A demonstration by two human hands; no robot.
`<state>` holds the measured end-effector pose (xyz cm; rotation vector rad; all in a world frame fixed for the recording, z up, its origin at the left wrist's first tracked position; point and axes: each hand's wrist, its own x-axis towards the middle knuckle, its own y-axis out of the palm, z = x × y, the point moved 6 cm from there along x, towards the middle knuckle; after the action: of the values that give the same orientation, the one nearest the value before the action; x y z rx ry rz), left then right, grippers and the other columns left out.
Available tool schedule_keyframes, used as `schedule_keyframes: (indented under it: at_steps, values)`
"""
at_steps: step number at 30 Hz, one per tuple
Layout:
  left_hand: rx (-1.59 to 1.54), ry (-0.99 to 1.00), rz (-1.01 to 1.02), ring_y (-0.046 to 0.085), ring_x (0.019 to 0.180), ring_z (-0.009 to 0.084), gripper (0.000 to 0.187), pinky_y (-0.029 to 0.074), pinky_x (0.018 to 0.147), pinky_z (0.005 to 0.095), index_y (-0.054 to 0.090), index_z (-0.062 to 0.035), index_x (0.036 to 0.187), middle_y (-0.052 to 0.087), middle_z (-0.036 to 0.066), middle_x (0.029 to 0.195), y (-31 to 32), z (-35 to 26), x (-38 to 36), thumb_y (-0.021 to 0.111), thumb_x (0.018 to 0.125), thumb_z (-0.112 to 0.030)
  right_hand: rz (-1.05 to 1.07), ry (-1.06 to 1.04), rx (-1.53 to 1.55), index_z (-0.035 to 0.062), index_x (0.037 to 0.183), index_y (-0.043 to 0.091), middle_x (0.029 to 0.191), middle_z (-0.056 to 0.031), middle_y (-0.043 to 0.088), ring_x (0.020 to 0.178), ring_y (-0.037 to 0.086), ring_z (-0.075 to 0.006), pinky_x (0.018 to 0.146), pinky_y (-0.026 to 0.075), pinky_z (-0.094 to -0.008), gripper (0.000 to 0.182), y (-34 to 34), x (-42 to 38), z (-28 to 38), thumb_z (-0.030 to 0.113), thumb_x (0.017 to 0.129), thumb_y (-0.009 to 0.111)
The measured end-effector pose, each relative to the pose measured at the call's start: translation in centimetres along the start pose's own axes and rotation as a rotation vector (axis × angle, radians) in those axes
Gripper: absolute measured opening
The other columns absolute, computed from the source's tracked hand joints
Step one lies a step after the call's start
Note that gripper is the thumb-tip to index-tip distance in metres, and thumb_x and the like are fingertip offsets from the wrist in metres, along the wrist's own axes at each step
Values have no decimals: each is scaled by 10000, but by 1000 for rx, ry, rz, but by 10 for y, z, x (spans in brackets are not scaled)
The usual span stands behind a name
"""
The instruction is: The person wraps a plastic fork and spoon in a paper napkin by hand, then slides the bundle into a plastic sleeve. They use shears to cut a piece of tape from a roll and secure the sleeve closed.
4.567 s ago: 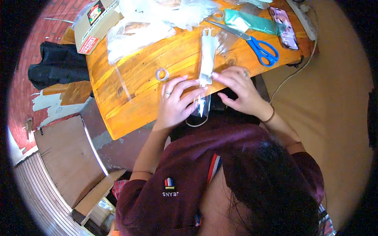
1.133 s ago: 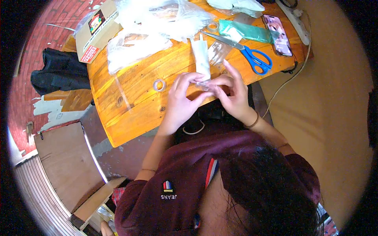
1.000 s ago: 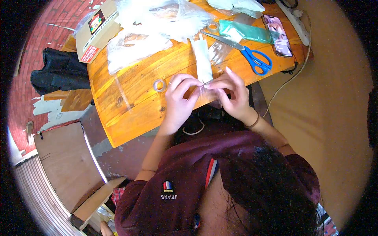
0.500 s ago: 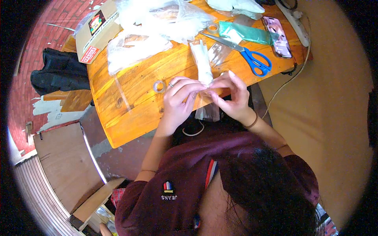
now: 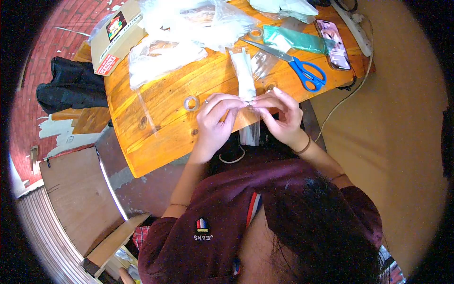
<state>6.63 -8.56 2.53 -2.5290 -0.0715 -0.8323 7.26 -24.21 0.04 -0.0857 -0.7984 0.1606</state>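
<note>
Film tail of clear, glossy plastic point(image 5: 249, 134) has swung round since about a second ago: it slanted toward our right hand, now drops straight past the near edge of the orange-brown wooden counter point(image 5: 161, 142), over our lap. Our hands have barely shifted. Meaning, as we read it: work is concentrated at the gathered near end, with the loose film out from under our fingers.

Left hand point(image 5: 216, 118) and right hand point(image 5: 283, 116) both pinch, thumb to fingers, tips meeting at the near end of the long, narrow white packet in clear film point(image 5: 243, 73). Can't tell which fold each one grips. Packet lies on the counter, pointing away from us, far end loose.

Materials: packet looks soft and slightly puffed, film shiny and creased. To its left, a small clear ring-shaped tape roll point(image 5: 186, 103) lies flat. To its right, steel scissors with blue plastic handles point(image 5: 299, 66), then a shiny green plastic pouch point(image 5: 302, 39). Beyond, crumpled, translucent white plastic bags point(image 5: 165, 64), thin and wrinkled, next to a stiff brown cardboard box point(image 5: 128, 31)
</note>
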Motion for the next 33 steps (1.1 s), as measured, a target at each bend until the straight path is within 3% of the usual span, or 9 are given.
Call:
schedule_keyframes:
  at_steps: [9, 14, 18, 24, 29, 33]
  values:
    - [51, -191, 49, 623, 715, 232, 93, 483, 653, 310, 615, -6, 851, 644, 108, 797, 2, 12, -6, 645, 763, 1, 21, 298, 26, 4, 1304, 335, 886, -119, 654, 843, 650, -195, 785, 495, -298, 598, 2, -3, -13, -37, 786, 630]
    - [-89, -381, 17, 622, 681, 137, 82, 474, 603, 257, 591, 11, 852, 653, 90, 774, 11, 20, -12, 639, 809, -39, -58, 529, 144, 9, 1312, 320, 838, -92, 630, 793, 631, -148, 766, 490, -273, 633, 5, -4, -22, -41, 766, 637]
    - [-198, -531, 49, 603, 642, 95, 75, 454, 566, 227, 575, 5, 849, 644, 66, 726, 16, 34, -20, 624, 827, -47, -5, 525, 157, 17, 1327, 294, 847, -88, 616, 789, 619, -140, 753, 487, -268, 679, 9, 0, -18, -23, 753, 655]
    - [-222, -498, -19, 571, 610, 91, 57, 432, 543, 234, 554, -7, 856, 621, 60, 706, 15, 27, -13, 586, 857, -55, 81, 480, 61, 32, 1347, 261, 867, -88, 619, 817, 616, -145, 772, 472, -272, 784, 12, 1, -19, 17, 709, 716]
    - [51, -192, -108, 542, 617, 138, 53, 419, 568, 259, 560, -23, 855, 598, 66, 728, -3, 8, -3, 596, 844, -61, 19, 439, 179, 30, 1356, 244, 910, -90, 627, 860, 617, -171, 878, 426, -302, 871, 8, 6, -14, 73, 665, 773]
    - [35, -46, -112, 538, 626, 164, 70, 421, 578, 266, 564, -41, 846, 592, 68, 742, -22, -11, 28, 625, 819, -59, 92, 142, -26, 19, 1380, 200, 959, -107, 611, 918, 611, -187, 921, 406, -331, 859, 9, 52, 21, 40, 698, 723]
